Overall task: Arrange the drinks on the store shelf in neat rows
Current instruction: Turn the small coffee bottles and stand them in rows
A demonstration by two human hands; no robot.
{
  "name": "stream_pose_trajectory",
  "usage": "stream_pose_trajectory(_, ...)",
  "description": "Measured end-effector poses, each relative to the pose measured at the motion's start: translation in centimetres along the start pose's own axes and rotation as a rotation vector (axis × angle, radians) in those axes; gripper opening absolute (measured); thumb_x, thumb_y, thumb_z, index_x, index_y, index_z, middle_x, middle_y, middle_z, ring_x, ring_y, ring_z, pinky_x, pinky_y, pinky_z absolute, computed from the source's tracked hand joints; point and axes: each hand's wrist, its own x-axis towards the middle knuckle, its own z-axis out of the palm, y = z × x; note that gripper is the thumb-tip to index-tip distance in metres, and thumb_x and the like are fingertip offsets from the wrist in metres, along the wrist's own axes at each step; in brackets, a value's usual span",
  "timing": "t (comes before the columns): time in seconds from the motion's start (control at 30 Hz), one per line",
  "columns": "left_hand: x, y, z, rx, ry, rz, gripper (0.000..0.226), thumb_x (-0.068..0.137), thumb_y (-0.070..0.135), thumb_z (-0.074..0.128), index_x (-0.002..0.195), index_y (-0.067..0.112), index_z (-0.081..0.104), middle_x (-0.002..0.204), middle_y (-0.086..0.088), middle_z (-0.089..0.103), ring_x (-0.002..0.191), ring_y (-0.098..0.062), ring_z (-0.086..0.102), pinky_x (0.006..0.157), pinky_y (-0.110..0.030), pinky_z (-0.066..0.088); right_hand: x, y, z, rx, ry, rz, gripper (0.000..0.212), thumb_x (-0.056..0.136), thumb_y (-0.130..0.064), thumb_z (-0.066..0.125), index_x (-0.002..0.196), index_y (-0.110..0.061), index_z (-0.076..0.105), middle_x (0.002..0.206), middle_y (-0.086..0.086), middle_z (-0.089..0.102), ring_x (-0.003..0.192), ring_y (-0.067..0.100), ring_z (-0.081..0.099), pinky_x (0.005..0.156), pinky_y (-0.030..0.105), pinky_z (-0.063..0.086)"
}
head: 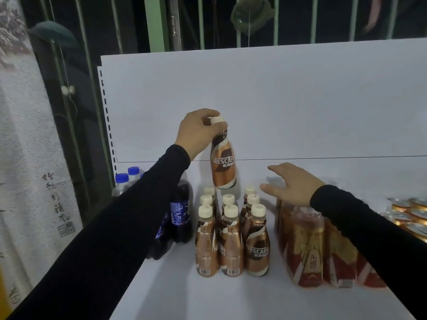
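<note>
Left hand [199,131]: fingers and thumb curl round the white cap and neck of a coffee bottle [223,161], gripping it from above.
Held bottle: brown and cream, marked Nescafé, lifted clear of the shelf [184,296] and tilted a little; it hangs above the back of the coffee rows, in front of the white back panel [254,100].
Right hand [294,184]: fingers straight and spread, palm down, holding nothing; it hovers over the tea bottles [309,248], and contact cannot be told.
Coffee rows [231,236]: standing bottles of the same kind, white caps up, in three lines running front to back near the middle of the shelf, bodies touching or just beside each other.
Tea bottles: amber, with red and gold labels, grouped just right of the coffee rows, partly hidden by the right sleeve [369,239].
Cola bottles [179,213]: dark, with blue labels, left of the coffee rows, partly behind the left sleeve [115,239].
Water bottles [126,181]: clear, with blue caps, at the left rear corner.
Cans [413,213]: gold-rimmed tops at the far right edge.
</note>
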Motion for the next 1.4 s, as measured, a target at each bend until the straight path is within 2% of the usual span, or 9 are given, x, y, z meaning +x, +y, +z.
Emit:
stream_pose_trajectory(0.13, 2.0, -1.1, 1.4, 0.025, -0.01, -0.03, 0.034, 0.066, 0.034, 0.074, 0.098, 0.024, 0.07, 0.099, -0.004, 0.073, 0.093, -0.023, 0.071, 0.086, -0.045, 0.06, 1.6, 1.3, 0.2, -0.019, -0.121, 0.092, 0.086, 0.09, -0.071, 0.04, 0.156, -0.019, 0.019, 0.163, 0.004, 0.02, 0.147, 0.023, 0.025, 0.116, 0.037, 0.023)
stream_pose_trajectory(0.3, 3.0, -4.2, 3.5, 0.094, -0.061, -0.056, 0.024, 0.079, 0.023, 0.076, 0.102, 0.022, 0.068, 0.101, -0.002, 0.071, 0.094, -0.021, 0.069, 0.088, -0.045, 0.059, 2.6, 2.4, 1.1, -0.04, -0.255, 0.163, 0.088, 0.091, -0.073, 0.032, 0.156, -0.014, 0.019, 0.163, 0.006, 0.018, 0.147, 0.024, 0.025, 0.116, 0.037, 0.023)
stream_pose_trajectory(0.6, 0.8, -9.0, 5.5, 0.259, -0.202, -0.136, 0.028, 0.082, 0.019, 0.077, 0.106, 0.022, 0.064, 0.109, -0.005, 0.068, 0.101, -0.022, 0.066, 0.093, -0.041, 0.056, 3.3, 3.1, 2.0, -0.089, -0.306, 0.172, 0.087, 0.092, -0.072, 0.025, 0.155, -0.013, 0.023, 0.163, 0.007, 0.016, 0.148, 0.024, 0.02, 0.118, 0.039, 0.019)
stream_pose_trajectory(0.67, 0.1, -10.0, 5.7, 0.335, -0.257, -0.142, 0.028, 0.081, 0.018, 0.077, 0.106, 0.019, 0.065, 0.108, -0.003, 0.067, 0.1, -0.02, 0.064, 0.087, -0.033, 0.054, 3.4, 3.2, 2.2, -0.101, -0.307, 0.171, 0.088, 0.092, -0.073, 0.025, 0.155, -0.013, 0.023, 0.164, 0.007, 0.015, 0.148, 0.024, 0.019, 0.118, 0.039, 0.018)
stream_pose_trajectory(0.77, -0.5, -10.9, 6.0, 0.511, -0.369, -0.133, 0.028, 0.08, 0.021, 0.078, 0.106, 0.016, 0.068, 0.102, 0.001, 0.066, 0.095, -0.017, 0.06, 0.068, -0.02, 0.043, 3.7, 3.3, 2.3, -0.122, -0.312, 0.171, 0.09, 0.09, -0.076, 0.026, 0.156, -0.015, 0.02, 0.165, 0.006, 0.008, 0.151, 0.022, 0.012, 0.12, 0.04, 0.014)
stream_pose_trajectory(0.9, -0.7, -11.7, 6.4, 0.664, -0.477, -0.151, 0.029, 0.076, 0.027, 0.081, 0.101, 0.017, 0.07, 0.096, 0.006, 0.063, 0.089, -0.015, 0.059, 0.065, -0.022, 0.041, 3.8, 3.4, 2.5, -0.129, -0.309, 0.168, 0.089, 0.09, -0.075, 0.029, 0.156, -0.016, 0.02, 0.165, 0.006, 0.008, 0.15, 0.023, 0.013, 0.12, 0.041, 0.015)
stream_pose_trajectory(1.0, -0.6, -11.9, 6.8, 0.788, -0.559, -0.126, 0.022, 0.077, 0.024, 0.081, 0.096, 0.017, 0.071, 0.099, 0.002, 0.069, 0.093, -0.019, 0.063, 0.071, -0.025, 0.046, 3.9, 3.6, 2.6, -0.13, -0.309, 0.169, 0.09, 0.089, -0.077, 0.029, 0.156, -0.017, 0.022, 0.165, 0.005, 0.008, 0.15, 0.023, 0.012, 0.12, 0.042, 0.016)
stream_pose_trajectory(1.2, -0.2, -11.7, 6.8, 0.826, -0.616, -0.137, 0.013, 0.081, 0.018, 0.076, 0.092, 0.021, 0.07, 0.101, 0.002, 0.07, 0.096, -0.019, 0.063, 0.077, -0.026, 0.046, 3.9, 3.6, 2.6, -0.126, -0.305, 0.167, 0.089, 0.09, -0.075, 0.03, 0.156, -0.017, 0.021, 0.165, 0.006, 0.008, 0.15, 0.023, 0.012, 0.12, 0.041, 0.016)
stream_pose_trajectory(1.4, 0.2, -10.3, 7.3, 0.757, -0.584, -0.092, 0.026, 0.079, 0.023, 0.08, 0.103, 0.015, 0.073, 0.102, 0.005, 0.067, 0.098, -0.017, 0.063, 0.084, -0.029, 0.051, 3.9, 3.6, 2.7, -0.117, -0.285, 0.167, 0.088, 0.09, -0.075, 0.03, 0.156, -0.016, 0.021, 0.165, 0.006, 0.009, 0.151, 0.023, 0.012, 0.12, 0.04, 0.015)
